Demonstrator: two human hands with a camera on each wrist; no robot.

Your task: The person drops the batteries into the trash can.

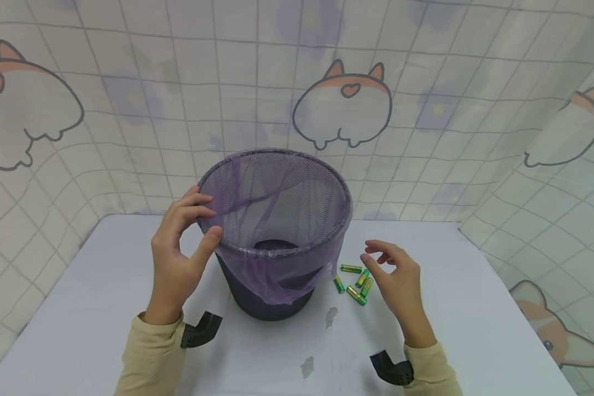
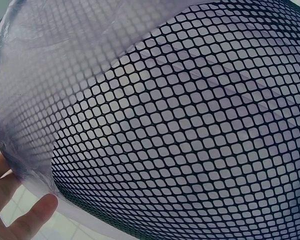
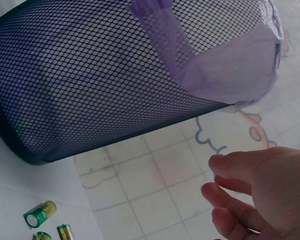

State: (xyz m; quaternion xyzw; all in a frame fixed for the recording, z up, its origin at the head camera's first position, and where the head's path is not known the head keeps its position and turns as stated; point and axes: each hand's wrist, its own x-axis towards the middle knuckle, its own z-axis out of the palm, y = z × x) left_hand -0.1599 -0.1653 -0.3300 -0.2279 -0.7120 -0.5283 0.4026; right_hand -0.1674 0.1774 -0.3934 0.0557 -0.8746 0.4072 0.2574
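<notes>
A black mesh wastebasket (image 1: 272, 308) stands upright on the white table, lined with a thin purple plastic bag (image 1: 277, 278) folded over its rim. My left hand (image 1: 180, 253) rests against the rim's left side, fingers spread and thumb toward the front. In the left wrist view, the fingertips (image 2: 47, 202) lie right at the bag's folded edge. Several green and gold batteries (image 1: 356, 295) lie loose to the right of the basket. Just right of them my right hand (image 1: 396, 278) hovers, fingers loosely bent and nothing between thumb and fingertips.
Behind the table hangs a pale gridded curtain (image 1: 257, 110) with cartoon animals, and it wraps round both sides. Two small grey patches mark the table (image 1: 277, 357) in front of the basket. A dark camera mount sits at each wrist.
</notes>
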